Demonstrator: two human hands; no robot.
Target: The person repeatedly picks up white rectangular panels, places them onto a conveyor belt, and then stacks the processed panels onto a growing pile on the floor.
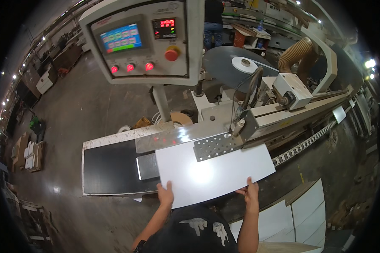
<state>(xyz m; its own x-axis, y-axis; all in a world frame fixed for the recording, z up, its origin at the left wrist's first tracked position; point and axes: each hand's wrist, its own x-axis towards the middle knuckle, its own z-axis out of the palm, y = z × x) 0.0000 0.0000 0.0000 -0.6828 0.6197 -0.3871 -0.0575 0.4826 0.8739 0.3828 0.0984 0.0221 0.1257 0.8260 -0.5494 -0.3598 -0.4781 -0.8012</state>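
A white rectangular panel (223, 179) lies across the front of an edge banding machine, its far edge under a perforated metal plate (215, 148). My left hand (165, 195) grips its near left corner, thumb on top and fingers along the side. Farther right, my right hand (251, 192) holds the near edge, with the thumb over the top and some fingers beneath, partly hidden. Left of the panel is the machine's black bed (109, 168), with a small dark block (147, 166) against the panel's left side.
A control box (141, 42) with a lit screen and red button stands on a post ahead. Behind the machine sits a large dark reel (228, 67). A roller track (308, 143) runs to the far right. White panels (302, 211) are stacked at my right. Another person (213, 25) stands far ahead.
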